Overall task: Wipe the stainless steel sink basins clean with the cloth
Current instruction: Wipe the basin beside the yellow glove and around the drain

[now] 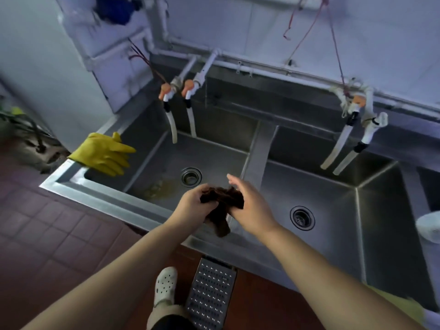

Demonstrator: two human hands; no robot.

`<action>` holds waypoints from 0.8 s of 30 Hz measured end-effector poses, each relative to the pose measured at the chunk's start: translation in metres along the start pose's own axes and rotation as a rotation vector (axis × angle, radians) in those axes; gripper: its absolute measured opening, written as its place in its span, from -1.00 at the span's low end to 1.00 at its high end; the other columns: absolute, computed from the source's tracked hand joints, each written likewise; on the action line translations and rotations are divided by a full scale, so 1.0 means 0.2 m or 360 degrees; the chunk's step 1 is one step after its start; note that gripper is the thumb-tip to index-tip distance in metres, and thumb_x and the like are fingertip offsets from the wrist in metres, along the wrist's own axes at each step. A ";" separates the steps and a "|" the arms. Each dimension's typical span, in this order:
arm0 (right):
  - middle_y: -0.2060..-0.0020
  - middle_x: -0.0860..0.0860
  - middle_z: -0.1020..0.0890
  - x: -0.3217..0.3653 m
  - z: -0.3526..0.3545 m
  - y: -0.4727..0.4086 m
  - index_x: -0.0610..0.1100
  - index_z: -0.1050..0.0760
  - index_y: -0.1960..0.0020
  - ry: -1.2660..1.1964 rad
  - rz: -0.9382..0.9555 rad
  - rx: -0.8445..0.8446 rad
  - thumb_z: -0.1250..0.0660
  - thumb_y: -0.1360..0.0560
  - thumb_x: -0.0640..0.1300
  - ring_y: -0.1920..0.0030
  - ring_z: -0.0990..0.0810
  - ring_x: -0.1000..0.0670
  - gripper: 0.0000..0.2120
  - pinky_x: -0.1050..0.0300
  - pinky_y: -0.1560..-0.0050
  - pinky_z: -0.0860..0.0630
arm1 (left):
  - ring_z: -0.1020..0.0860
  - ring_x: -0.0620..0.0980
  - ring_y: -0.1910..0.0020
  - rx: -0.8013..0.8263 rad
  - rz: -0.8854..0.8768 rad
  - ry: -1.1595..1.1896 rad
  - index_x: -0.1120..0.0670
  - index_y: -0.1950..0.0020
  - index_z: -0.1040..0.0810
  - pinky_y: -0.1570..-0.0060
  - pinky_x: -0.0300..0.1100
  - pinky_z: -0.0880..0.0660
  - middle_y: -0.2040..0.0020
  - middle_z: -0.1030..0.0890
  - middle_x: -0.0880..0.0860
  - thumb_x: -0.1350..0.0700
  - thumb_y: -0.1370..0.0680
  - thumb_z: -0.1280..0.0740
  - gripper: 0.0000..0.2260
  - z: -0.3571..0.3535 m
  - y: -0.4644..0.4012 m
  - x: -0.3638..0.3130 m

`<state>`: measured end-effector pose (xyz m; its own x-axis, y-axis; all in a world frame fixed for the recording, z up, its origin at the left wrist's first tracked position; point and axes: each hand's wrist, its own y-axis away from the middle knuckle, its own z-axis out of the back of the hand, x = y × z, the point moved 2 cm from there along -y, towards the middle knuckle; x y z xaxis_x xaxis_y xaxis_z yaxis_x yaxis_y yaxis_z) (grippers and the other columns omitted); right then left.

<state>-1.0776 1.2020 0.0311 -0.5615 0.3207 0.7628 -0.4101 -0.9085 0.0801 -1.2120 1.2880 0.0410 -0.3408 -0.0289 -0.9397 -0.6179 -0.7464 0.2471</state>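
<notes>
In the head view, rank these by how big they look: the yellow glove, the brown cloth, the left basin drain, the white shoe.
1. yellow glove, largest
2. brown cloth, partly hidden by the hands
3. white shoe; close to the cloth in apparent size, and nearer the camera, so this order is unsure
4. left basin drain, smallest

- The left hand (194, 203) has its fingers curled round one end of a crumpled dark brown cloth (222, 206), knuckles up.
- The bare left forearm runs up from the lower left of the view, the wrist bent slightly inward.
- The right hand (247, 206) is against the other side of the cloth, which is bunched at its palm and thumb; its fingers stretch forward, nearly straight.
- The bare right forearm comes in from the lower right.
- The two hands are close together, the cloth between them.
</notes>
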 end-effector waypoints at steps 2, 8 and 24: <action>-0.05 0.07 -0.57 0.05 -0.03 -0.07 0.07 -0.50 -0.20 0.0127 0.0003 0.0013 -0.39 -0.42 -0.18 -0.08 -0.52 0.07 -0.62 0.17 -0.04 -0.44 | -0.50 -0.04 0.41 0.0001 -0.0017 -0.0016 0.10 0.09 -0.55 0.39 -0.15 -0.46 0.31 -0.56 0.07 0.41 -0.46 -0.29 -0.78 0.08 -0.04 0.01; 0.14 0.05 -0.57 0.22 -0.15 -0.36 -0.05 -0.58 0.05 0.0372 -0.0058 -0.0032 -0.36 -0.41 -0.17 0.09 -0.51 0.04 -0.87 0.14 0.15 -0.41 | -0.53 -0.08 0.37 -0.0046 0.0032 -0.0089 0.10 0.16 -0.52 0.34 -0.20 -0.49 0.33 -0.57 0.02 0.35 -0.41 -0.40 -0.83 0.40 -0.29 0.08; 0.00 -0.01 -0.63 0.27 -0.96 -1.26 -0.10 -0.61 -0.07 0.0677 -0.0213 0.0208 -0.29 -0.43 -0.28 -0.08 -0.49 -0.06 -0.73 0.11 -0.02 -0.43 | -0.58 0.08 0.02 0.0257 0.0130 -0.1214 0.05 -0.07 -0.51 0.27 -0.18 -0.34 0.05 -0.63 0.04 0.10 -0.47 -0.35 -0.80 1.18 -1.09 0.64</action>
<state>-1.1429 1.4997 -0.0708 -0.7660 0.4938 0.4115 -0.4201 -0.8691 0.2610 -1.2877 1.6044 -0.0778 -0.7462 0.4287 -0.5093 -0.6452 -0.6540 0.3949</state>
